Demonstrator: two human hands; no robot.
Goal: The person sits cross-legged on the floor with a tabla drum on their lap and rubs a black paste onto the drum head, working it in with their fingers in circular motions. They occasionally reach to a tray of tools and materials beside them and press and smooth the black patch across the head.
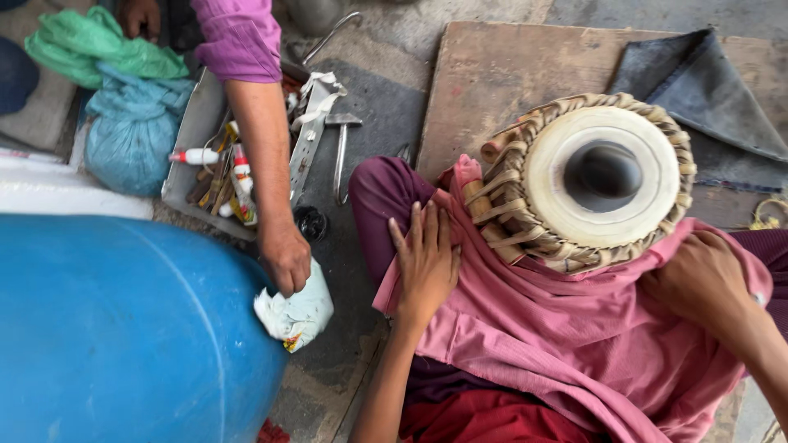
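Observation:
A small hand drum [603, 180] with a cream skin, a dark round patch and woven straps rests tilted in my lap, wrapped below in a pink cloth [566, 328]. My left hand [427, 262] lies flat on the pink cloth at the drum's left side, fingers together and pointing up. My right hand [702, 279] presses on the cloth at the drum's lower right, holding the drum through it. Another person's hand [286, 254], in a purple sleeve, grips a crumpled white rag [297, 316] beside a blue barrel [123, 328].
A grey metal tray [197, 139] holds glue tubes and small tools; a hammer [341, 152] lies beside it. Green [98, 45] and blue [135, 131] plastic bags sit at top left. A wooden board [492, 74] with a dark cloth [706, 90] lies behind the drum.

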